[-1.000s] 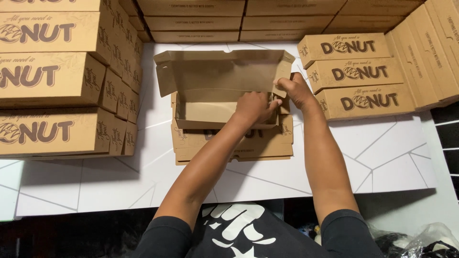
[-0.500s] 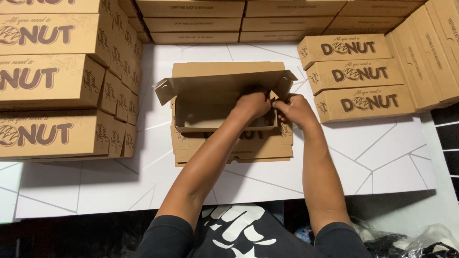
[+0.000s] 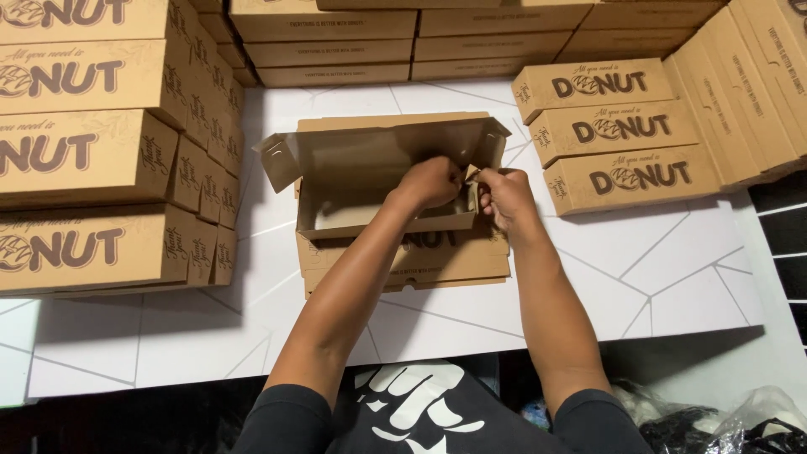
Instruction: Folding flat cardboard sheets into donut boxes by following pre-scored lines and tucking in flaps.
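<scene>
While brown printed boxes (image 3: 92, 160) stack left, right and far, your left hand (image 3: 430, 181) and right hand (image 3: 503, 195) pinch the open box's (image 3: 378, 172) right flap (image 3: 472, 174) on the white desk (image 3: 656, 269).

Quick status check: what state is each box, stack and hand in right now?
Half-folded box: open, lid up, left flap sticking out.
Flat box blanks: unfolded, stacked under the open box.
Left hand: closed on the box's right inner corner.
Right hand: pinching the right side flap.
Left box stacks: closed, stacked.
Right box stack: closed, stacked.
Back boxes: closed, stacked.
</scene>
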